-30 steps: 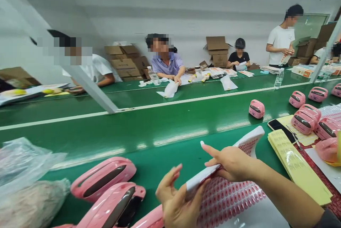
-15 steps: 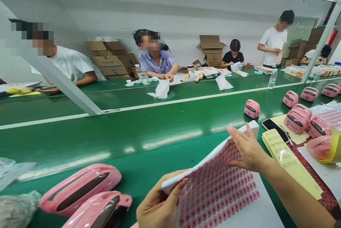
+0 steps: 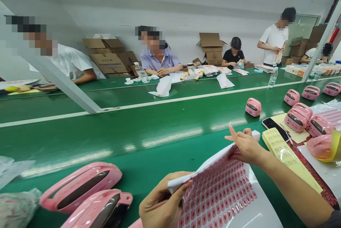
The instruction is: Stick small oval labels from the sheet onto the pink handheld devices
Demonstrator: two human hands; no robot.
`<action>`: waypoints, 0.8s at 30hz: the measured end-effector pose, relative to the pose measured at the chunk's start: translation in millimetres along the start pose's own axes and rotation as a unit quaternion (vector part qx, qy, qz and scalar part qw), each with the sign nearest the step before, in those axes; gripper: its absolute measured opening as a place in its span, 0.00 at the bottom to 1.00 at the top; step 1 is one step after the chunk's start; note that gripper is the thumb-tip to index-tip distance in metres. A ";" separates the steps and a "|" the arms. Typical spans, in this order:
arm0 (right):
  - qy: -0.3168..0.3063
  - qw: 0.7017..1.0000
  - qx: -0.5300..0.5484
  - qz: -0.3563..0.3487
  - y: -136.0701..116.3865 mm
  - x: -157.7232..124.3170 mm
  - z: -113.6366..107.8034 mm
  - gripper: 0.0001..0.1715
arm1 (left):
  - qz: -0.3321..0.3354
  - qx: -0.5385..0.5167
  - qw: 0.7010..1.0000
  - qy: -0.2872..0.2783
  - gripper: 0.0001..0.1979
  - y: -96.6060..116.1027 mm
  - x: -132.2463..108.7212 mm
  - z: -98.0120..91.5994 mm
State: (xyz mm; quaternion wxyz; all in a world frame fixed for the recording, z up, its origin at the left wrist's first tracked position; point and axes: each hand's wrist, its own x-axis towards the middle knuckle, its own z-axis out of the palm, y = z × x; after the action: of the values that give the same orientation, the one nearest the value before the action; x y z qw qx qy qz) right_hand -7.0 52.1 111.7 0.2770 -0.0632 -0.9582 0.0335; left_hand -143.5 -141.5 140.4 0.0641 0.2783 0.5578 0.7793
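Note:
A white sheet of small red stickers [image 3: 221,192] lies tilted over the near edge of the green belt [image 3: 149,128]. My left hand [image 3: 161,205] grips its near left corner, fingers closed round the edge. My right hand [image 3: 246,146] pinches the far corner of the sheet, with one finger raised. Two pink oval devices [image 3: 80,187] lie just left of my left hand.
More pink devices [image 3: 297,118] sit at the right beside a phone [image 3: 273,124], yellow label strips [image 3: 287,157] and other sticker sheets. One pink device [image 3: 253,107] stands alone on the belt. Plastic bags [image 3: 16,199] lie at far left. Several people work across the belt near cardboard boxes.
The sheet was curled between both hands, then spread out. My right hand has gone from flat on the far corner to pinching it; the camera has turned slightly.

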 end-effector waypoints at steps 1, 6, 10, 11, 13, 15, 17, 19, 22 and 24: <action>-0.014 1.000 0.012 -0.002 0.1 -0.2 0.4 0.65 | -0.002 -0.005 1.000 0.000 0.08 1.3 -0.6 0.3; -0.160 0.986 0.039 0.034 -5.0 2.8 -14.7 0.51 | -0.001 -0.025 1.000 0.007 0.10 -2.7 -0.7 0.7; -0.298 0.948 0.049 0.098 -7.7 13.2 -44.4 0.48 | 0.014 -0.006 1.000 -0.012 0.17 -14.5 10.3 -4.1; -0.318 0.940 0.062 0.108 -6.7 16.4 -50.1 0.48 | 0.031 0.019 0.999 -0.025 0.17 -15.4 14.4 -5.7; -0.341 0.927 0.092 0.128 -3.3 22.7 -56.0 0.50 | 0.138 0.108 0.984 -0.036 0.22 -12.6 21.5 -6.9; -0.352 0.918 0.116 0.144 0.5 28.5 -55.4 0.55 | 0.323 0.238 0.913 -0.074 0.30 -5.3 24.7 -2.2; -0.354 0.915 0.130 0.146 2.9 33.5 -51.7 0.60 | 0.475 0.358 0.783 -0.184 0.28 1.4 23.5 9.7; -0.348 0.915 0.144 0.142 3.3 37.1 -48.6 0.63 | 0.514 0.437 0.665 -0.320 0.23 2.5 20.9 25.8; -0.329 0.912 0.201 0.144 2.4 39.0 -47.4 0.64 | 0.475 0.497 0.604 -0.403 0.25 -6.6 20.6 45.7; -0.325 0.903 0.243 0.142 2.9 38.0 -47.2 0.65 | 0.451 0.509 0.596 -0.427 0.27 -13.9 22.5 51.4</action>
State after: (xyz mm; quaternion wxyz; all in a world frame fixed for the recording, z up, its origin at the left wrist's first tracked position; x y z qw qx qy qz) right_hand -13.3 61.6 171.3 -0.0502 -0.1147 -0.9381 0.3228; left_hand -139.3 -84.2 147.4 -0.2166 0.7828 0.5762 0.0910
